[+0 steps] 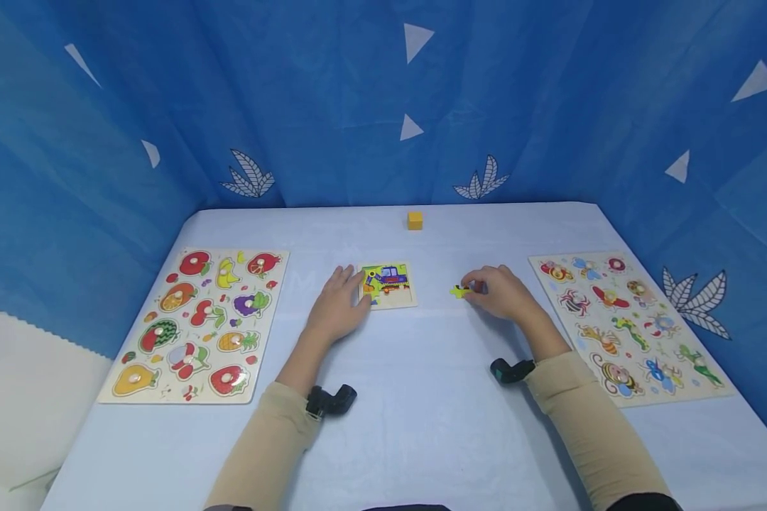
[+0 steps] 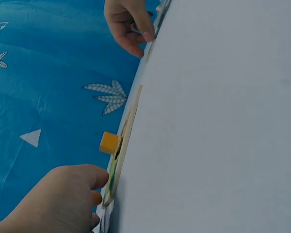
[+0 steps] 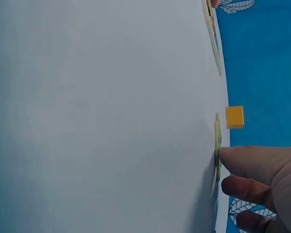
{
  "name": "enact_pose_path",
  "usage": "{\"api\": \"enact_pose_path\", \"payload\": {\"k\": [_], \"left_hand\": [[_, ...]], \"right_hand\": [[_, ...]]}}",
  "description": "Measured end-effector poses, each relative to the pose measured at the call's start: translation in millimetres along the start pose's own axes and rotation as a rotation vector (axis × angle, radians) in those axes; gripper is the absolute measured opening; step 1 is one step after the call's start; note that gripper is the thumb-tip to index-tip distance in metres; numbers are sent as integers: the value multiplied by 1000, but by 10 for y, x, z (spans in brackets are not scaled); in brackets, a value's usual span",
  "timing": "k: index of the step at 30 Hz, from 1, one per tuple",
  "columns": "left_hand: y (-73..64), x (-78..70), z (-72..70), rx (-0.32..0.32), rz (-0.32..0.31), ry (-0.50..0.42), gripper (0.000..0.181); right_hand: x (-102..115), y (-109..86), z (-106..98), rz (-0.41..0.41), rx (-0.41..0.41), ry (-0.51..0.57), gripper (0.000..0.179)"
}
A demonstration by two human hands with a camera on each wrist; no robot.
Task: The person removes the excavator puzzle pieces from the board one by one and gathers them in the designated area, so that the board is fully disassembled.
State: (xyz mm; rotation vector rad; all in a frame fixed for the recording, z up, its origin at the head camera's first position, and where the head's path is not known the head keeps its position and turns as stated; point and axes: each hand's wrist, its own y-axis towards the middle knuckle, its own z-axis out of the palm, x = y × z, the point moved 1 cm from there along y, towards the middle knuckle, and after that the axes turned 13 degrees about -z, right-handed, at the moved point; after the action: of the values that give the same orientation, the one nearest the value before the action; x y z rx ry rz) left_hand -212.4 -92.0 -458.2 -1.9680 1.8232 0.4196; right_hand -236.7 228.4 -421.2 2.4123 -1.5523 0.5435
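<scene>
Beige sleeves [image 1: 265, 443] lie nearest; right hand [image 1: 497, 292] pinches a puzzle piece [image 1: 458, 292], relaxed left hand [image 1: 336, 305] touches the puzzle [image 1: 388, 288], its digger [image 1: 393, 275] clear only in head view.

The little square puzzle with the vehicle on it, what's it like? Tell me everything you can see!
The little square puzzle has a bright yellow picture with a blue-purple vehicle, inside a pale frame that looks like wood. It's thin and lies flat, picture up, near the middle of the white-covered table. The person's left grip is at its left edge, seeming to touch it and hiding a bit. The bottom looks paler; I can't tell whether pieces are missing.
</scene>
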Motion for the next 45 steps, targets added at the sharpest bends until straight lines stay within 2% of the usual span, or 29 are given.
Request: {"api": "enact_pose_path", "payload": {"k": [7, 11, 15, 23, 33, 39, 45], "left_hand": [[-13, 99, -54, 17, 46, 36, 65], [-18, 132, -39, 18, 76, 63, 66], [-31, 146, -19, 16, 77, 79, 67], [-52, 142, -2, 10, 82, 125, 69], [-56, 135, -3, 2, 93, 136, 69], [-47, 140, 9, -1, 95, 132, 70], [-39, 148, 13, -4, 99, 126, 68]], "right_hand": [[246, 99, 50, -77, -51, 25, 29], [452, 188, 156, -126, -26, 64, 29], [627, 274, 297, -165, 4, 93, 27], [915, 403, 559, -268, 16, 8, 21], [1018, 473, 657, -311, -86, 8, 19], [1059, 465, 689, -316, -78, 25, 15], [1115, 451, 698, -304, -77, 12, 19]]}}
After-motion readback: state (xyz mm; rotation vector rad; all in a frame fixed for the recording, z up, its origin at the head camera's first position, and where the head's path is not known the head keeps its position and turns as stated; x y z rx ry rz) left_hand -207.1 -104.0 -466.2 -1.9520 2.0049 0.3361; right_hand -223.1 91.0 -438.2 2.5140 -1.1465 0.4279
